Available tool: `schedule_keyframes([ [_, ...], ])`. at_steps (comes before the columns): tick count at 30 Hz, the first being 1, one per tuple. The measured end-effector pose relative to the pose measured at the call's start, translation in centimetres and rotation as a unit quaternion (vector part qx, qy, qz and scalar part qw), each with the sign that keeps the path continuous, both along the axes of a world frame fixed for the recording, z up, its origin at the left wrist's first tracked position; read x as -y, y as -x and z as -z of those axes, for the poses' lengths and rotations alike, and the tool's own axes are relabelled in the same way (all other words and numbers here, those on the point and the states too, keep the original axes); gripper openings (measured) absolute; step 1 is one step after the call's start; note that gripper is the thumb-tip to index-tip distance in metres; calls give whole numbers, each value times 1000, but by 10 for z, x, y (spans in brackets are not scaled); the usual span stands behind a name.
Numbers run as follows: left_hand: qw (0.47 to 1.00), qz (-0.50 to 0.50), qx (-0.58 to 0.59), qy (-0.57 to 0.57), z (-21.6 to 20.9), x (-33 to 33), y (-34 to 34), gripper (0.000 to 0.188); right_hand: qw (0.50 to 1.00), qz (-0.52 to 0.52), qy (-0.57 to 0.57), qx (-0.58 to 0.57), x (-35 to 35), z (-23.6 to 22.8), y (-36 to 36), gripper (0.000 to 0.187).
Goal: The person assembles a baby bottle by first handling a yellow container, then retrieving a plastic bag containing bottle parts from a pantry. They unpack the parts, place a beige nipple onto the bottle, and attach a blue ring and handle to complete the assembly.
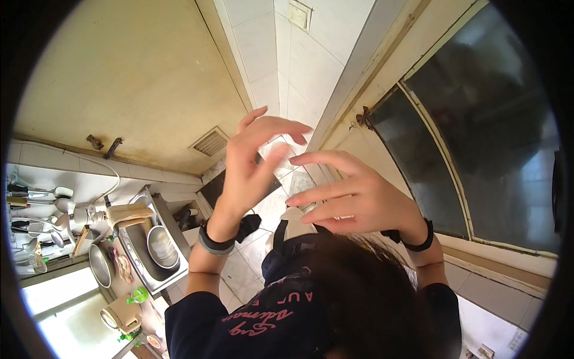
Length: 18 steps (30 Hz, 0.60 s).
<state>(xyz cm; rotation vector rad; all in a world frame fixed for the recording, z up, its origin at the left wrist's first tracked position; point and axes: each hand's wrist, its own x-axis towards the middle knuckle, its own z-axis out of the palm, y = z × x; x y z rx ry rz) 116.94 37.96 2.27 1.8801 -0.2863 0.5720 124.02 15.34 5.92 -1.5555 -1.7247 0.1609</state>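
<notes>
My left hand point(248, 161) is raised in front of me with its fingers spread and bent, slightly smeared by motion. Opposite it, my right hand point(357, 194) has its fingers apart and pointing toward the left one. The two hands are close together, and no object shows in either. A dark band point(216, 240) wraps my left wrist, and another dark band point(426, 236) is on the right.
On the left a steel sink point(134, 251) holds a metal bowl point(162, 242). Beside it are a metal basin point(101, 265), a folded tan cloth point(128, 214), a green-capped bottle point(139, 294) and hanging utensils point(42, 224). A dark-paned door point(478, 119) stands on the right.
</notes>
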Motion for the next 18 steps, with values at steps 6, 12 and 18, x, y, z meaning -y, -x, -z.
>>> schedule_keyframes([
  [6, 976, -145, 119, -108, 2, 33, -7, 21, 988, -111, -11, -104, -1, 0, -23, 23],
  [12, 972, -226, -32, 54, 9, 55, -15, 9, 988, -128, 8, -84, -7, 10, -40, 28],
  [18, 945, -270, -60, 177, 28, 49, -22, 11, 987, -144, 4, -65, -6, 21, -49, 21],
])
